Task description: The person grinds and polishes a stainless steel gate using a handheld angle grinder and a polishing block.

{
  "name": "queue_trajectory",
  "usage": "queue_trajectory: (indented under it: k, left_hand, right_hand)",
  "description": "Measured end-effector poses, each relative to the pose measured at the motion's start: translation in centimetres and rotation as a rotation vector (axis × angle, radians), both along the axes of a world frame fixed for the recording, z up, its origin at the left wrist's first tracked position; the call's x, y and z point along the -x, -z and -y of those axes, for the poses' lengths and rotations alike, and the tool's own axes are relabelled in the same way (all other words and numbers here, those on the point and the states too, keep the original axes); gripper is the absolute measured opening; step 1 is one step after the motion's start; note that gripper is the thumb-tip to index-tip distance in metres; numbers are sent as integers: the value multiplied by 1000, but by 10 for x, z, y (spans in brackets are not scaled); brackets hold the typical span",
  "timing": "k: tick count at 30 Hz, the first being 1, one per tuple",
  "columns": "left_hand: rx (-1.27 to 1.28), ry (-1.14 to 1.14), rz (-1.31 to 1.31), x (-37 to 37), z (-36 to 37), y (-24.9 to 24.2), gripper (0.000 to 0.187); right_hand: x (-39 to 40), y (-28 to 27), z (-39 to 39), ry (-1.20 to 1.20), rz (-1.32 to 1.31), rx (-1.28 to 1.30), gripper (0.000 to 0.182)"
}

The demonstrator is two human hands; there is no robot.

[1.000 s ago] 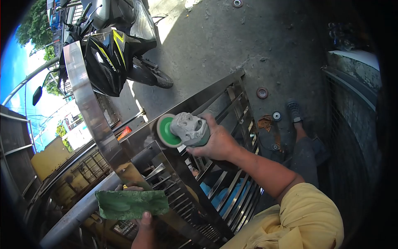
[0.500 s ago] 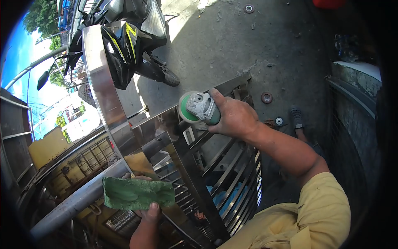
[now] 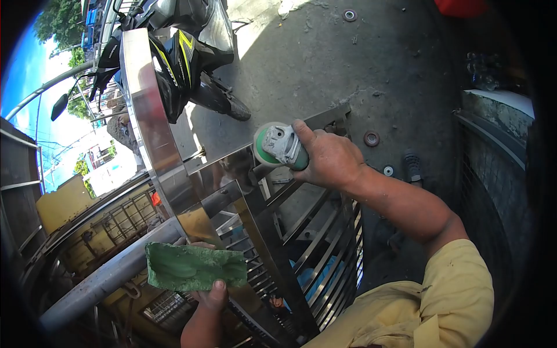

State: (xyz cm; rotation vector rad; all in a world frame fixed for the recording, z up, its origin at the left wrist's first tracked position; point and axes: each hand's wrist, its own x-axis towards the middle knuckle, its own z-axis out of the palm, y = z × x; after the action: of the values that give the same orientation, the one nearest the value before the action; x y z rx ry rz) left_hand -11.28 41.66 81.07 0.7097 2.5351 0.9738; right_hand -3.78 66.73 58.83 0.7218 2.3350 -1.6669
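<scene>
I note the right hand (image 3: 328, 159) clamped around the grey-green angle polisher (image 3: 279, 146), wheel against the polished stainless-steel gate frame (image 3: 152, 124), while the left hand (image 3: 210, 293) pinches a green compound block (image 3: 194, 267); buffing underway, steady contact needed.

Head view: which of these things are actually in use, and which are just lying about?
In use:
right hand gripping grinder
left hand holding green block
steel gate

Lying about:
motorbike
discs on the concrete
</scene>
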Motion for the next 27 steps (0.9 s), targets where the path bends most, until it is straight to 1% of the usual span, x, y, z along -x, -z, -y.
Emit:
queue_trajectory:
  k: [3,6,9,10,13,14,16,17,19,20,21,22,23,25,26,27]
  left_hand:
    - [-9,12,-5,0,-2,0,104]
    - [13,29,15,2,3,0,105]
    - [13,25,15,1,8,2,106]
    - [34,57,-3,4,11,1,104]
    - [84,119,0,4,2,-3,95]
    - [56,107,-6,4,3,-4,99]
    - [-34,67,-39,6,3,5,109]
    - [-10,54,-31,0,8,-2,109]
    - [-35,56,-31,2,4,6,109]
    - [-6,126,-29,8,12,7,107]
    - [-36,84,-8,4,9,9,106]
    - [-53,49,18,0,4,7,105]
    - [-68,23,39,-1,1,7,104]
    - [-16,73,15,5,13,6,104]
    - [11,101,2,7,16,7,104]
    - [1,98,28,6,15,6,99]
  right_hand:
    - [0,-18,5,13,-163,-21,97]
    - [6,-36,16,81,-418,-44,98]
    - [9,-64,14,70,-520,-47,97]
    - [5,-72,5,-45,-507,-13,95]
    - [-11,-55,50,-254,-539,-212,79]
    - [-7,-49,58,-123,-692,-102,84]
    - [-2,-40,63,-27,-652,20,88]
    - [-5,-47,72,14,-618,120,90]
    - [-32,-45,70,55,-511,170,94]
    - [-48,-41,69,52,-434,204,97]
    - [-61,-37,67,46,-351,247,100]
    - [-64,-31,70,107,-246,275,94]
    - [-61,-25,70,170,-206,328,95]
    - [-47,-12,70,305,-129,447,97]
    - [-39,-6,70,320,-94,477,99]
    - [-34,-2,73,309,-100,493,100]
